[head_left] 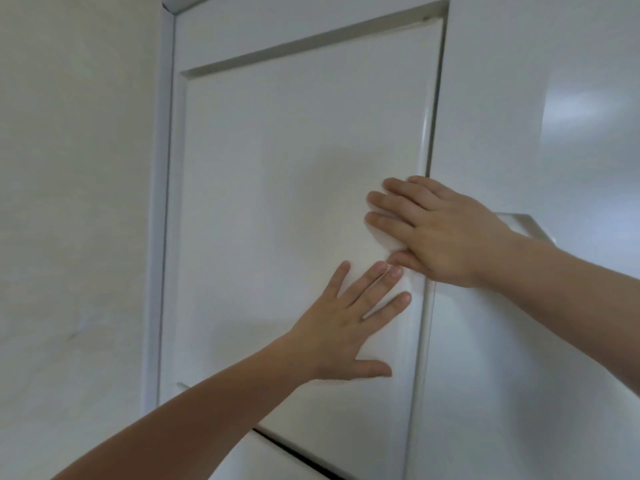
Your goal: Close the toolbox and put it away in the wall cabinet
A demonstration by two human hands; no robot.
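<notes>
Both hands (398, 278) flat on cabinet door (277, 202), R above L.

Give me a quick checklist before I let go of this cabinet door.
1. Left hand flat on the door: ok.
2. Right hand flat near the door's right edge: ok.
3. Both hands empty: ok.
4. Door flush with the next door: cannot tell, a thin seam shows along the edge.
5. Toolbox inside the cabinet: cannot tell, it is not in view.
6. Fingers clear of the seam: ok.

head view | faces up, close | cabinet door (294, 202) fills frame
</notes>
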